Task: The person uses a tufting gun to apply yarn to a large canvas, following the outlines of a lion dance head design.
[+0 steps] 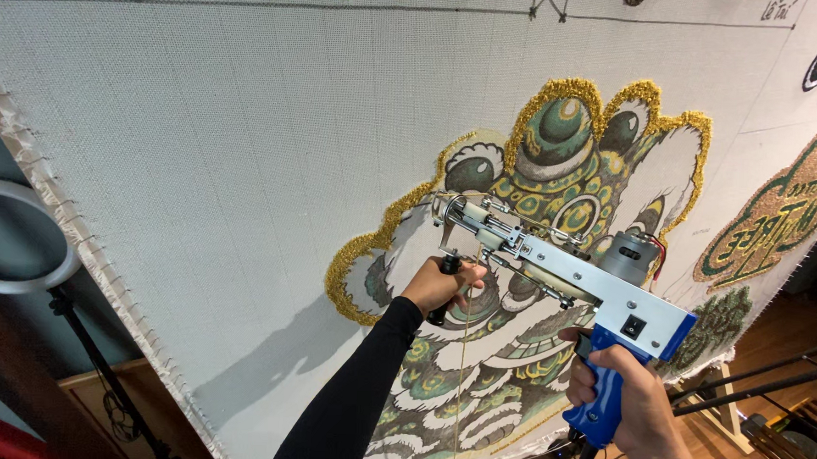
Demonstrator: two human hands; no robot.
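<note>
From the head camera, both hands hold a tufting gun [563, 273] up against a large pale backing cloth [200, 156] stretched upright on a frame. The right hand [626, 395] is closed tight around the gun's blue pistol handle [603, 403], with a finger near the trigger; its grip is full and firm. The left hand [443, 284], in a black sleeve, is wrapped shut around the small black front handle [447, 263] under the metal body. The gun's needle end [446, 208] points at the cloth and sits at or just beside the unfilled pale patch to the left of a half-worked lion-dance head design [567, 172], which is tufted in green, white and cream with a gold outline [376, 242]. A thin yellow yarn [464, 370] hangs down below the left hand. Whether the needle has pierced the cloth cannot be told. By the look of it, the step in hand is filling or outlining the design's left part; the next stroke would call for steady pressure into the cloth and an even line. A ring light [22, 240] on a stand is at the left.
</note>
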